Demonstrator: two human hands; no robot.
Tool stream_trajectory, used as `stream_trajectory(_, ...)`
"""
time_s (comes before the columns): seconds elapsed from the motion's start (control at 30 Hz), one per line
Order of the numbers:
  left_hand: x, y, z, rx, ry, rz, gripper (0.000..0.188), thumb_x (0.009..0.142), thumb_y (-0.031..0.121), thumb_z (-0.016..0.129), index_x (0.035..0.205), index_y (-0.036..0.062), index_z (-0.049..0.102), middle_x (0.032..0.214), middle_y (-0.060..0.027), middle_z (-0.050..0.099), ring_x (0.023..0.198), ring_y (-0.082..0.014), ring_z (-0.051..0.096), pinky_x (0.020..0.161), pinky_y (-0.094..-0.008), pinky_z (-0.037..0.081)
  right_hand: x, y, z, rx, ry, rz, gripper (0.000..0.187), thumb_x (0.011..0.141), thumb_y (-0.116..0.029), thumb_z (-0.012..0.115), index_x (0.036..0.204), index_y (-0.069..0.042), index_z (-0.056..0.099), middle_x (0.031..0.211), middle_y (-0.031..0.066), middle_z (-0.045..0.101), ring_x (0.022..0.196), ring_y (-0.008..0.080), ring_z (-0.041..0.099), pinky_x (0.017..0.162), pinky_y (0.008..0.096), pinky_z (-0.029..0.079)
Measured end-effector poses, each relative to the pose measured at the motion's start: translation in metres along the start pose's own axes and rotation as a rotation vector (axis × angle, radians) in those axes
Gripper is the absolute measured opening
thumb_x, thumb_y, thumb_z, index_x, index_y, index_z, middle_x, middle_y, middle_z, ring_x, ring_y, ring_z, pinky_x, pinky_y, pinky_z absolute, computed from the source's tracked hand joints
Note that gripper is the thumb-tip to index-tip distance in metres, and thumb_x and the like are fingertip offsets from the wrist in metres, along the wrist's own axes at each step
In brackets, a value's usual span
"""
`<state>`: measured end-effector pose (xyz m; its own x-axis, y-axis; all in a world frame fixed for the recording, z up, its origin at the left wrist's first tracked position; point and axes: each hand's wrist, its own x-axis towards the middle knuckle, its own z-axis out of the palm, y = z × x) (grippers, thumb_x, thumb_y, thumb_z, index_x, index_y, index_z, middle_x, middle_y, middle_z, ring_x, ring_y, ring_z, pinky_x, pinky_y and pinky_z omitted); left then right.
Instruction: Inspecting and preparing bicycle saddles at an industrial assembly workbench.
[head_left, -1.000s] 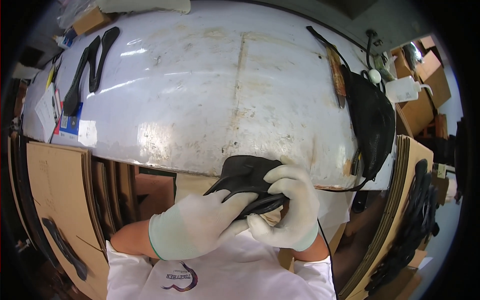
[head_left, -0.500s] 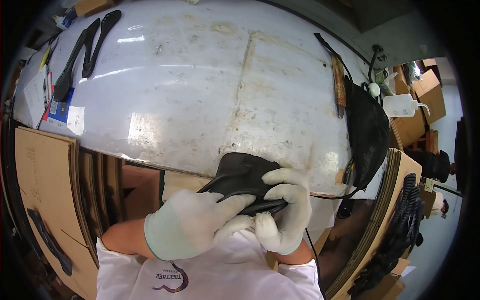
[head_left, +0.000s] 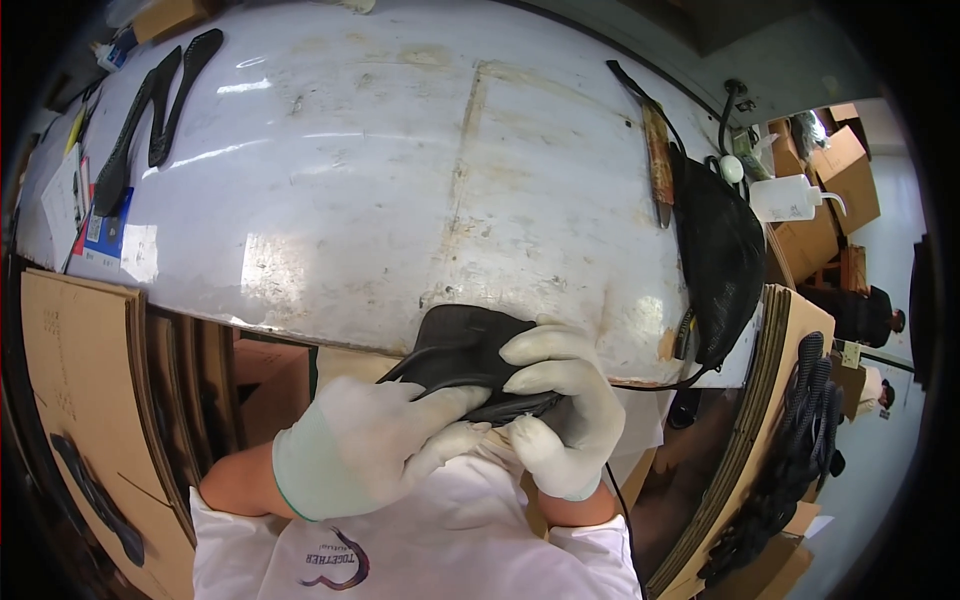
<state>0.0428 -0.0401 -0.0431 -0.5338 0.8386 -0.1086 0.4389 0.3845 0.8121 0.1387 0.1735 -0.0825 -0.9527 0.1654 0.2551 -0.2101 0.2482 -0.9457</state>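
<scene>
Both my hands wear white knit gloves with pale green cuffs. Between them, at the near edge of the table, is a smooth black leather-like piece (head_left: 465, 345) with a raised fold across it and a curled near edge. My left hand (head_left: 375, 440) is closed on its left near side, thumb and fingers pinching the edge. My right hand (head_left: 565, 400) wraps round its right side, with fingers on top and the thumb at the near edge. The underside of the piece is hidden. Its far part rests against or just over the table edge; I cannot tell which.
Long black curved strips (head_left: 165, 105) lie on the white table (head_left: 340, 190) at far left, beside a blue card (head_left: 108, 225). At right are a black bag-like cover (head_left: 720, 260), a wooden-handled tool (head_left: 657, 165) and a squeeze bottle (head_left: 787, 198). Cardboard sheets (head_left: 85, 370) flank me.
My view has shifted slightly, so the table and its things sit a little further left. Both hands keep their hold on the black piece, with small finger movements.
</scene>
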Motion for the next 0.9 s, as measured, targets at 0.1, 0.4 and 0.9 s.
stream_trajectory(0.1, 0.003, 0.002, -0.001, -0.005, -0.014, -0.009, 0.037, 0.099, 0.032, 0.071, 0.124, 0.0046, 0.074, 0.079, -0.0140, 0.071, 0.064, -0.0297, 0.070, 0.057, -0.0376, 0.054, -0.001, -0.002, 0.005, -0.017, 0.040, 0.026, 0.024, 0.078, -0.012, 0.076, 0.099, -0.002, 0.069, 0.118, 0.0181, 0.070, 0.111, 0.0306, 0.062, 0.103, 0.0452, 0.047)
stream_trajectory(0.4, 0.003, 0.000, 0.001, 0.010, -0.032, -0.019, 0.044, 0.091, 0.036, 0.081, 0.120, 0.0038, 0.075, 0.083, -0.0153, 0.073, 0.066, -0.0311, 0.072, 0.057, -0.0366, 0.054, 0.005, -0.001, 0.002, 0.057, 0.050, 0.010, 0.023, 0.073, -0.005, 0.069, 0.096, -0.003, 0.070, 0.114, 0.0165, 0.070, 0.106, 0.0311, 0.061, 0.101, 0.0434, 0.047)
stream_trajectory(0.9, 0.011, -0.007, -0.004, 0.026, -0.004, 0.106, 0.041, 0.094, 0.039, 0.077, 0.122, 0.0088, 0.072, 0.070, -0.0110, 0.067, 0.059, -0.0275, 0.069, 0.051, -0.0374, 0.053, 0.011, 0.005, -0.001, -0.106, -0.010, -0.073, 0.043, 0.061, -0.017, 0.099, 0.090, -0.002, 0.072, 0.092, 0.0143, 0.075, 0.084, 0.0263, 0.066, 0.081, 0.0401, 0.051)
